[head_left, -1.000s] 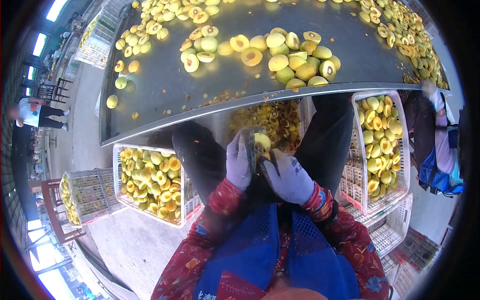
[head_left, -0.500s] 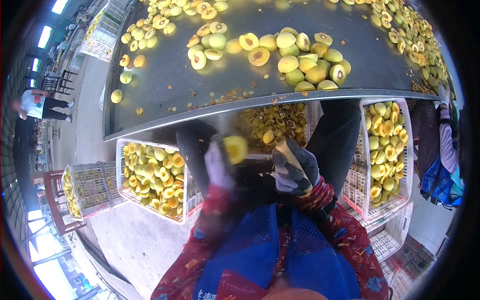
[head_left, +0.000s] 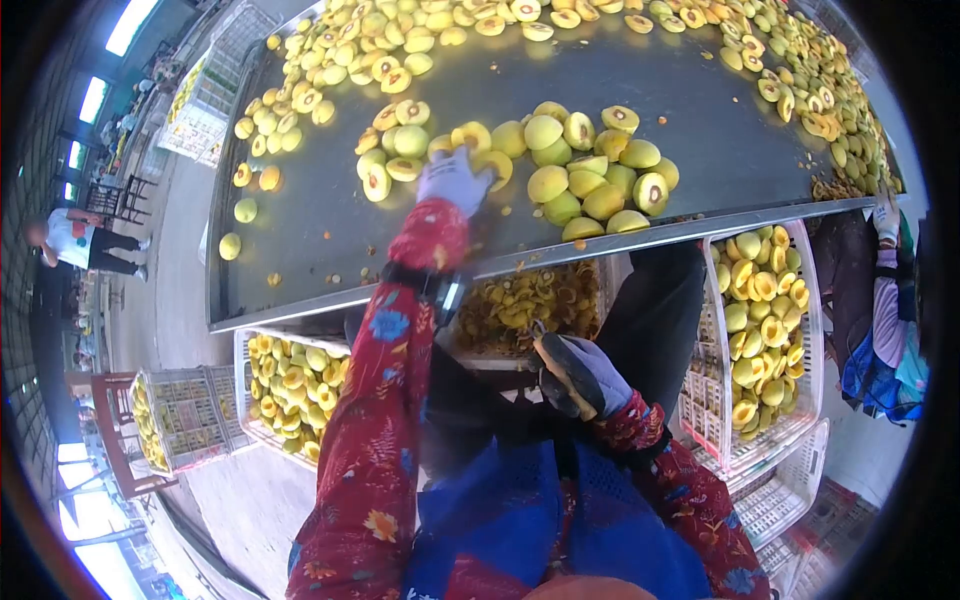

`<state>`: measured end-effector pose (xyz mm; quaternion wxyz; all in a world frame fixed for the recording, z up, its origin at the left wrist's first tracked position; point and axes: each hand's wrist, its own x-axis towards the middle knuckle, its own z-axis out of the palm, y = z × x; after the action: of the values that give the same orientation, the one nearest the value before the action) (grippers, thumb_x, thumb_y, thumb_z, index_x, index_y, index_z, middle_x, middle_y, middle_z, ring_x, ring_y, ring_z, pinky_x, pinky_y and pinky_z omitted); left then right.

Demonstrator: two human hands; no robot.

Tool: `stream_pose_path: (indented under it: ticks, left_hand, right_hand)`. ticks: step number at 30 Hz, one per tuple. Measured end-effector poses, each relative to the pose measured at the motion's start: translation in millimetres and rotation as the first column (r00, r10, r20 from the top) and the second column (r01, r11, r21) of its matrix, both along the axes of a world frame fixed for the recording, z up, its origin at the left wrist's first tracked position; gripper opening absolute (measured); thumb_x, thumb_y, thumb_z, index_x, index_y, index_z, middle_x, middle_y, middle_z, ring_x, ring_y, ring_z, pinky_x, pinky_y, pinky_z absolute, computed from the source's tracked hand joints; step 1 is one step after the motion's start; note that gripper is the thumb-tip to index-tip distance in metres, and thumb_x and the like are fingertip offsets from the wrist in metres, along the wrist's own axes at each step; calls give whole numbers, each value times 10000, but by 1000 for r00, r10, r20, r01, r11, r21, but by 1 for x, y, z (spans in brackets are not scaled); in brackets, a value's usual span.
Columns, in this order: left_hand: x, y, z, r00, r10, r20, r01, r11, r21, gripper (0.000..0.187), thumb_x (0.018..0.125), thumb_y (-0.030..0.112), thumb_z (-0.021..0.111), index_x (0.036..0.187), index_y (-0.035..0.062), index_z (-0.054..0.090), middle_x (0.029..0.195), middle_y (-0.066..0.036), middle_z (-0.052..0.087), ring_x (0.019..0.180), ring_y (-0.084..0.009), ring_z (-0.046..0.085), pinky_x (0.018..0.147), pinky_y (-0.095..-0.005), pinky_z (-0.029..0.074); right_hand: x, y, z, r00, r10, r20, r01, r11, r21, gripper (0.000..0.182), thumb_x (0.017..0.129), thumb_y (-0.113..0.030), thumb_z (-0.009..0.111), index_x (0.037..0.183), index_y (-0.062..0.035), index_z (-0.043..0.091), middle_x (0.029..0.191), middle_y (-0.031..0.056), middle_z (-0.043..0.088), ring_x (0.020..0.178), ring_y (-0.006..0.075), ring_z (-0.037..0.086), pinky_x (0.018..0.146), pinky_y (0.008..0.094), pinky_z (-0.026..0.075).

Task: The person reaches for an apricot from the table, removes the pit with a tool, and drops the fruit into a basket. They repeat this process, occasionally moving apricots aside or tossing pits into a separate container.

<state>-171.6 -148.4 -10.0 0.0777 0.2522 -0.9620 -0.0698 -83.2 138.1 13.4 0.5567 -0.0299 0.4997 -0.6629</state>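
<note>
Surface: grey metal table (head_left: 700,130), raised front lip.
Near pile: halved and whole yellow-green fruit (head_left: 590,175), close to lip.
Far edge: dense band of fruit halves (head_left: 420,30).
Scattered: small fruit scraps (head_left: 270,280) by lip.

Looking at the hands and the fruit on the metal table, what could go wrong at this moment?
1. Several peach halves lie right at the table edge; the reaching left hand might nudge the pile so that some fall.
2. The right hand seems to hold a small tool, which is hard to make out; held low near the lap, out of the person's attention, it could perhaps catch the sleeve or apron.
</note>
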Motion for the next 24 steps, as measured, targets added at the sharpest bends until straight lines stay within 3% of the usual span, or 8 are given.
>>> stream_pose_path:
  ticks: [6, 7, 10, 13, 16, 17, 21, 24]
  left_hand:
    - [6, 14, 25, 1000, -2, -26, 16, 849, 528, 688, 646, 340, 745, 1171, -12, 472, 1013, -190, 608, 934, -329, 604, 846, -405, 474]
    - [20, 14, 25, 996, 91, -24, -25, 502, 865, 561, 699, 273, 725, 1132, -7, 504, 990, -162, 606, 904, -329, 597, 846, -404, 470]
    - [76, 29, 31, 850, -269, -452, 525, 485, 699, 431, 770, 187, 680, 1117, -13, 522, 1020, -154, 601, 926, -271, 596, 852, -356, 470]
    - [123, 43, 35, 589, -701, -401, 763, 646, -10, 327, 879, 176, 589, 1136, -18, 524, 1070, -146, 595, 963, -206, 587, 861, -306, 464]
    - [149, 86, 43, 912, -22, -409, 403, 228, 886, 370, 952, 282, 469, 1169, -14, 517, 1096, -110, 592, 985, -180, 581, 860, -290, 467]
    - [155, 96, 39, 944, 212, -254, 272, -58, 961, 412, 979, 332, 413, 1180, -13, 515, 1095, -95, 593, 983, -172, 582, 857, -286, 470]
    - [169, 123, 51, 921, 361, -147, 255, -274, 927, 401, 978, 315, 418, 1184, -18, 507, 1053, -85, 598, 926, -134, 583, 818, -265, 480]
    - [176, 136, 39, 878, 381, -290, 337, -61, 940, 385, 980, 302, 419, 1184, -14, 501, 1051, -85, 594, 912, -129, 578, 805, -263, 479]
  right_hand:
    - [-12, 15, -1, 976, -5, -220, 25, 996, 89, 271, 937, -255, 493, 951, 9, 557, 763, 83, 557, 678, 158, 556, 578, 304, 449]
    - [-12, 13, 3, 970, -20, -240, 41, 996, 82, 258, 935, -238, 492, 959, 11, 556, 775, 95, 564, 700, 175, 564, 591, 312, 454]
    - [-7, 9, -1, 718, 18, -696, 53, 995, 81, 228, 921, -189, 496, 996, 19, 554, 834, 147, 577, 726, 237, 582, 608, 337, 461]
    - [6, 8, -5, 362, 38, -932, 87, 993, 74, 230, 894, -146, 516, 1047, 23, 546, 958, 217, 557, 737, 307, 582, 616, 380, 462]
    - [17, 1, 22, 381, 29, -924, 192, 975, 110, 241, 873, -138, 542, 1058, 18, 542, 961, 251, 558, 710, 343, 586, 597, 412, 458]
    - [19, 1, 31, 429, 21, -903, 232, 964, 133, 242, 868, -140, 551, 1054, 15, 542, 938, 255, 564, 693, 349, 588, 587, 420, 457]
    - [33, 5, 23, 120, 19, -993, 213, 976, 44, 226, 874, -153, 554, 1002, 28, 510, 682, 213, 578, 601, 363, 588, 522, 428, 444]
    - [46, 2, 32, 248, 32, -968, 264, 959, 99, 234, 878, -144, 551, 998, 47, 490, 596, 189, 561, 569, 366, 583, 502, 430, 429]
